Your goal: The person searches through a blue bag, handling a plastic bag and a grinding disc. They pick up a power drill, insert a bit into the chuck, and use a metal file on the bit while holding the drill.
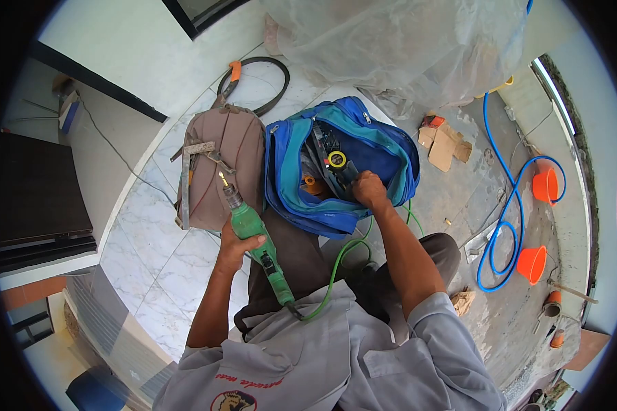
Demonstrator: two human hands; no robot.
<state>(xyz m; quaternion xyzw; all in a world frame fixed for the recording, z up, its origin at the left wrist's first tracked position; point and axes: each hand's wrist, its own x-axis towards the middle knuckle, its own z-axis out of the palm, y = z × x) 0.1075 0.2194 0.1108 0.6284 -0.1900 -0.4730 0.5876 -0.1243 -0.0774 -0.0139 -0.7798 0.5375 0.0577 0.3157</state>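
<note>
My left hand (234, 245) is wrapped round a green electric drill (255, 236), its chuck and gold-coloured bit pointing up and away from me. A green cord trails from the drill's rear end across my lap. My right hand (370, 190) reaches into an open blue and teal bag (384, 147). Its fingers are closed at a dark piece inside; I cannot make out what that is. Near it in the bag lie a yellow round item (336, 159), an orange item (311, 183) and several dark tools.
Left of the bag lies a brown backpack (216, 164) with a metal square (185, 185) against it. A black coil (281, 65) lies behind. To the right are torn cardboard (445, 145), a blue hose (513, 198) and orange buckets (545, 186). Plastic sheeting (391, 48) hangs ahead.
</note>
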